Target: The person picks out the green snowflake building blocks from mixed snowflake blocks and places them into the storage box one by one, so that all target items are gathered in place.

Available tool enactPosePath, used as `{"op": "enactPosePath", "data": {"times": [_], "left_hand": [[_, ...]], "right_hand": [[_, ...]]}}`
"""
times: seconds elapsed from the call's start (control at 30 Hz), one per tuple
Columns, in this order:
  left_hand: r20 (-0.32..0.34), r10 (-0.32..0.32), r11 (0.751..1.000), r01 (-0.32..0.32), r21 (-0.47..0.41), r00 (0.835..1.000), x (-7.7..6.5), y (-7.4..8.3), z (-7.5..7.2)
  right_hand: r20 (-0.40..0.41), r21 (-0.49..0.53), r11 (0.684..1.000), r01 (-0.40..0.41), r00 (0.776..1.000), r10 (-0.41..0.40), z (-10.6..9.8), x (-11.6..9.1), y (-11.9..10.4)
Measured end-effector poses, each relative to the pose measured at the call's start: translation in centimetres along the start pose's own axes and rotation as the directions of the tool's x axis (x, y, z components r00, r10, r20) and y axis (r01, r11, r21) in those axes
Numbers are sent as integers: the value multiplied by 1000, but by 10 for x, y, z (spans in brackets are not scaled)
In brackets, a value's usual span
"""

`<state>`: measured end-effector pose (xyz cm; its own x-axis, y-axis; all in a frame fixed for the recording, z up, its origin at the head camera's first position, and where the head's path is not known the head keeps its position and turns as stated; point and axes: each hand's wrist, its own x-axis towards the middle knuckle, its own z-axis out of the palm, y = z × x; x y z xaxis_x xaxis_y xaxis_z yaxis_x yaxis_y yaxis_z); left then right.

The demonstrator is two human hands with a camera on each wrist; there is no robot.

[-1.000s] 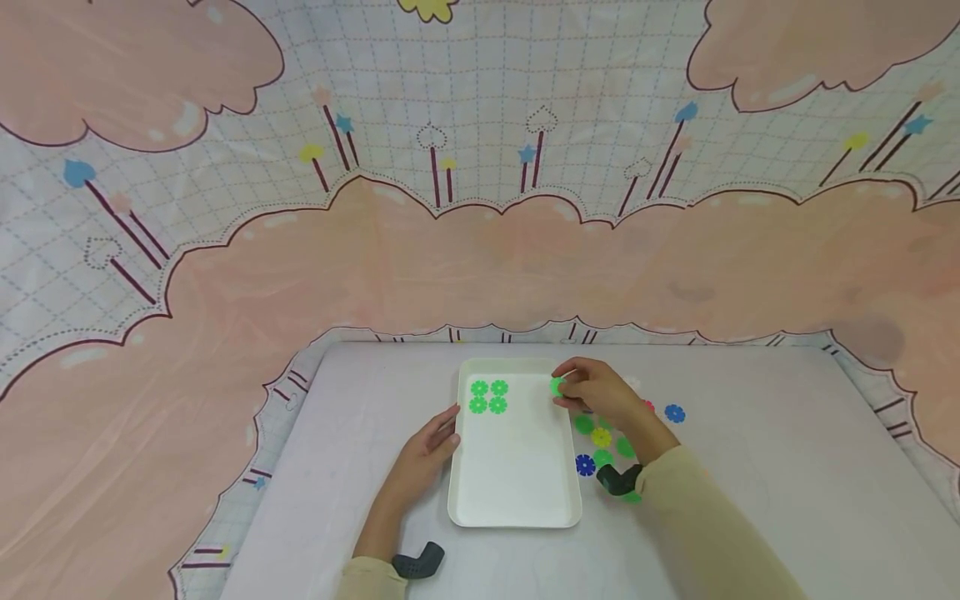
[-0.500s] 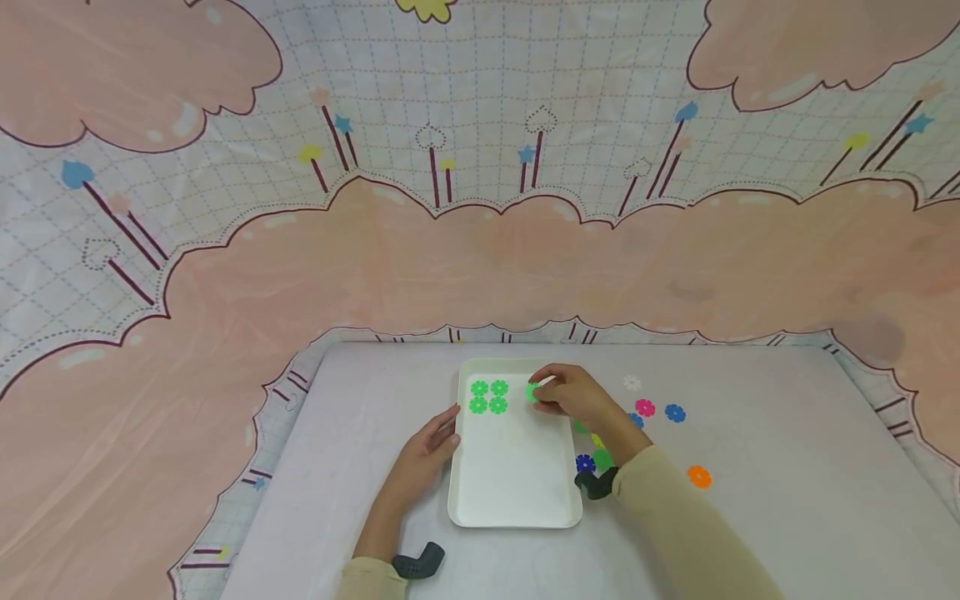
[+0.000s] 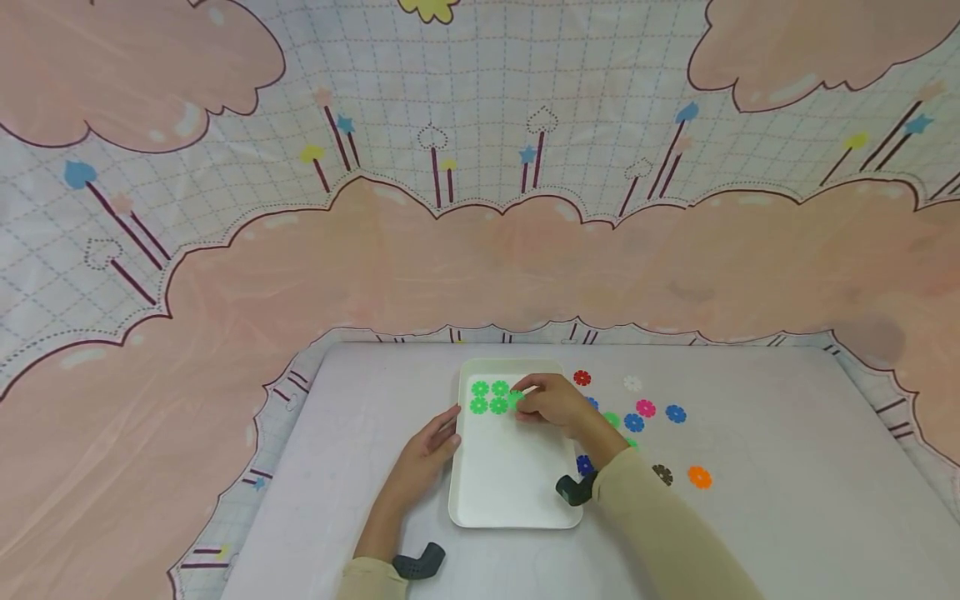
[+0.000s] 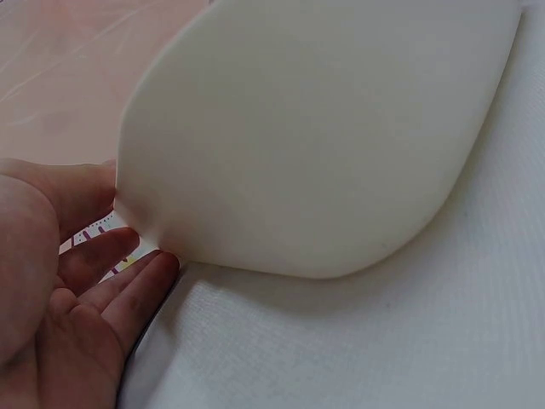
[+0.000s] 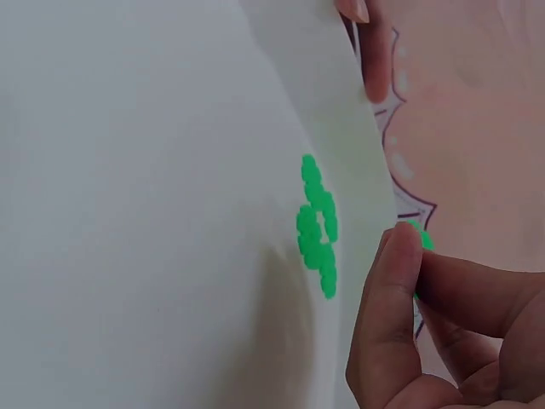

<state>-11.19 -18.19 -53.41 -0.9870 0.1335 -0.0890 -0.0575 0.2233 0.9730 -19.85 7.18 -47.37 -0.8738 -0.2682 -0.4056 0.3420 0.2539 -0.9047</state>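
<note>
Head view: the right hand (image 3: 553, 404) pinches a green disc (image 3: 516, 399) over the tray (image 3: 510, 492) on the bench (image 3: 360, 417), just beside four green discs (image 3: 499, 405). Left wrist view: the left hand (image 4: 68, 319), fingers extended, touches the tray's edge. Right wrist view: thumb and finger grip the disc.

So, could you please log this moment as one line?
left hand: touching white tray edge; right hand: pinching green disc over tray; on tray: four green discs
</note>
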Motion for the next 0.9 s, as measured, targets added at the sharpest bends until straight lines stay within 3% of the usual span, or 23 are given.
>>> {"op": "enactPosePath", "data": {"times": [0.3, 0.53, 0.9], "left_hand": [[2, -13, 1000, 13, -6, 1000, 1, 0, -1], [16, 27, 999, -26, -18, 1000, 2, -4, -1], [31, 26, 1000, -26, 5, 999, 3, -2, -1]], "right_hand": [[1, -43, 999, -28, 1000, 28, 18, 6, 7], [2, -67, 997, -42, 999, 42, 30, 7, 7], [-31, -148, 987, -68, 997, 64, 45, 13, 10]]}}
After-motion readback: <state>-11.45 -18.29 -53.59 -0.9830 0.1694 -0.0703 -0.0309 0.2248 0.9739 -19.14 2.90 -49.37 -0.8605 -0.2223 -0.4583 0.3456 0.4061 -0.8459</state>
